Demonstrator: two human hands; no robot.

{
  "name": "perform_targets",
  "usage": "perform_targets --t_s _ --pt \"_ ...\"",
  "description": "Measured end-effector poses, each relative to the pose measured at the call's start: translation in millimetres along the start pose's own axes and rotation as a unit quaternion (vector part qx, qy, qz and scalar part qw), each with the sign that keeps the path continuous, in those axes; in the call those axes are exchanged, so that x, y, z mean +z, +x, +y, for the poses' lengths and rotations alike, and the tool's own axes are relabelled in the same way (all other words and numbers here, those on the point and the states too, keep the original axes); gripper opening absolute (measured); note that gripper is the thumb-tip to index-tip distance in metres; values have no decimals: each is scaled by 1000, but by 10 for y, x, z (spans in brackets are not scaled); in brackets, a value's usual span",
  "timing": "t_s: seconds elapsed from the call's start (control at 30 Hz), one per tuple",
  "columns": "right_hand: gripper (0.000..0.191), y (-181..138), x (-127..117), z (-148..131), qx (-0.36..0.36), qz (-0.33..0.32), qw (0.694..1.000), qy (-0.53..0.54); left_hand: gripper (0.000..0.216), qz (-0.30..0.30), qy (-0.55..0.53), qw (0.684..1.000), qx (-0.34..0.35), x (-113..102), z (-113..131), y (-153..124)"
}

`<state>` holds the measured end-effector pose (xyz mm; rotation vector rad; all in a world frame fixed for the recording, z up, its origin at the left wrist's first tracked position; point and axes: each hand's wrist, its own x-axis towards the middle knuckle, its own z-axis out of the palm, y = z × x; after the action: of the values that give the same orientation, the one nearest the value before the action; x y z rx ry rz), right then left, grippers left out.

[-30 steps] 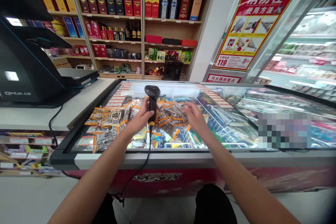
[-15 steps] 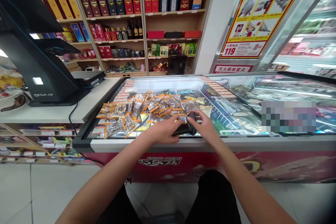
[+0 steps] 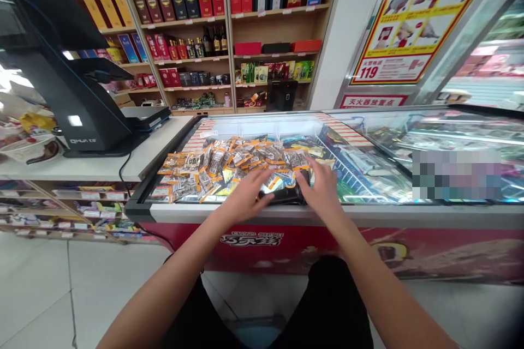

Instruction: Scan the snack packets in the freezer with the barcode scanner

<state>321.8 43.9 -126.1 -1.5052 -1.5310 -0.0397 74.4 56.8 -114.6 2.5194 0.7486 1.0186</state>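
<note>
A black handheld barcode scanner (image 3: 282,195) lies on its side on the glass lid of a chest freezer (image 3: 368,212), close to the front rim. My left hand (image 3: 249,192) rests flat beside its left end, fingers stretched out toward a heap of orange-and-clear snack packets (image 3: 229,166) spread over the glass. My right hand (image 3: 321,188) hovers over the scanner's right end with fingers spread, touching or nearly touching it. Neither hand grips anything.
A black checkout terminal (image 3: 73,103) stands on the white counter (image 3: 102,166) to the left, with a cable (image 3: 123,172) hanging down. Shelves of boxed bottles (image 3: 254,27) fill the back wall. A red fire-hydrant poster (image 3: 409,27) and another freezer lid (image 3: 450,136) are at right.
The scanner, held upright in my left hand a second ago, has been laid down on the glass. Both hands have let go and opened. The view has shifted lower and to the left.
</note>
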Motion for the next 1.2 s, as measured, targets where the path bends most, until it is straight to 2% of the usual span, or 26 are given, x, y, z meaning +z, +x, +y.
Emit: perform_targets --t_s 0.03,0.1,0.17,0.23,0.3,0.4,0.53,0.67,0.73,0.8,0.87,0.93,1.03,1.2 --pt "59 7 -34 -74 -12 12 1000 22 67 57 -52 997 -24 -42 33 15" --pt "68 33 -117 -251 -13 10 993 115 75 171 -157 970 -77 -171 126 65" --pt "79 69 -205 -446 0 -22 975 220 85 239 -244 934 -107 -341 239 120" --pt "89 104 -281 -632 4 -48 956 290 95 274 -289 910 -112 -506 335 151" --pt "96 127 -323 -781 1 -50 941 335 101 283 -307 901 -115 -614 377 142" --pt "103 133 -272 -886 2 -71 930 360 106 264 -318 900 -137 -625 311 63" --pt "103 108 -49 -835 26 -129 926 355 102 245 -336 887 -199 -522 147 -49" --pt "96 108 31 -795 34 -124 930 344 98 232 -326 894 -201 -559 90 -63" --pt "89 116 -34 -810 29 -100 941 321 91 219 -309 906 -188 -618 69 -59" --pt "73 101 -130 -812 23 -86 961 263 75 200 -270 925 -180 -668 24 -81" --pt "57 45 -203 -773 9 -114 981 158 50 190 -186 947 -178 -693 -49 -138" --pt "48 -47 -216 -694 -4 -175 984 17 32 194 -66 961 -187 -691 -140 -216" --pt "50 -186 -153 -550 10 -207 967 -150 24 192 79 952 -224 -651 -277 -334" --pt "59 -287 -165 -363 57 -188 952 -236 21 162 146 942 -255 -541 -442 -472"
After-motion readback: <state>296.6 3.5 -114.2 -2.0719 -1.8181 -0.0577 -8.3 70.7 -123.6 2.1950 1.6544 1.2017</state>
